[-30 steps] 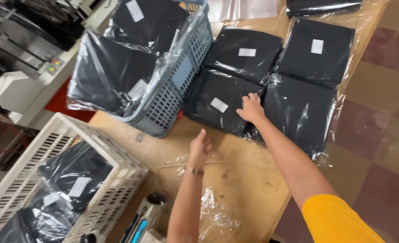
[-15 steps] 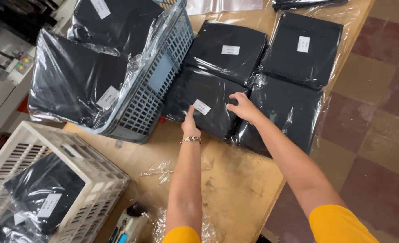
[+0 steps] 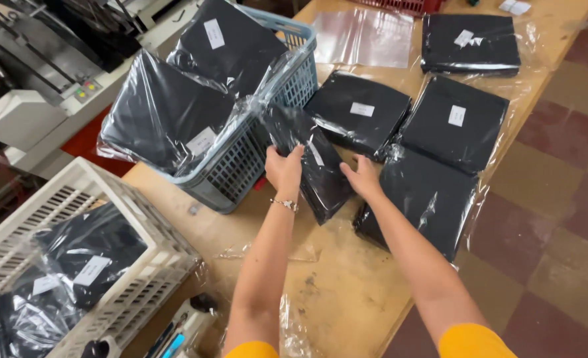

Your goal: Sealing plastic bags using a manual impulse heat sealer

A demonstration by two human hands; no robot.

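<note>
Centrally, both hands grip one black bagged garment (image 3: 310, 166), tilted up off wooden table (image 3: 347, 278). Left hand (image 3: 284, 169) clasps its 9 o'clock edge, fingers wrapped over plastic; right hand (image 3: 363, 179) clasps 3 o'clock edge. Blue basket (image 3: 241, 166) with more black packs just beside, at 10 o'clock. Three flat packs at 1–3 o'clock. White crate (image 3: 75, 199) at 8 o'clock.

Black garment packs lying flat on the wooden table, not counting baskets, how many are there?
4 flat on the table: far pack, middle pack, right pack, near pack. A fifth pack is lifted between left hand and right hand. Others may be hidden.
</note>
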